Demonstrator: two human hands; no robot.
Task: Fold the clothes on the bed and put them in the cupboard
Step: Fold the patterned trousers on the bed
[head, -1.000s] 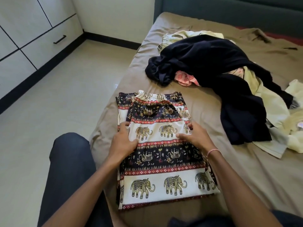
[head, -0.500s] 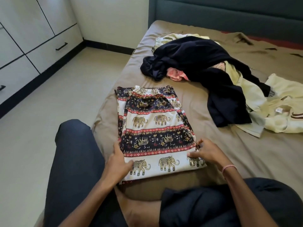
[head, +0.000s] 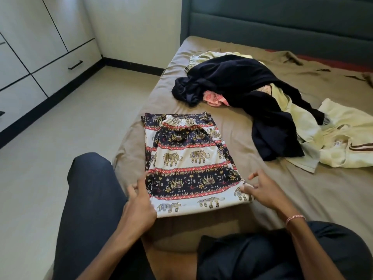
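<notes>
Folded elephant-print trousers lie flat on the brown bed sheet near the bed's left edge, waistband at the far end. My left hand pinches the near left corner of the trousers. The near right corner is pinched by my right hand, and that end is slightly lifted off the sheet. Behind lies an unfolded heap: a dark navy garment, a pink piece and pale yellow clothes.
White cupboard doors and drawers with black handles line the left wall across a beige floor. A dark teal headboard stands at the back. My legs in dark trousers fill the near foreground.
Both hands slid from the middle of the trousers down to the near corners and now pinch them. The view pulled back and tilted up.
</notes>
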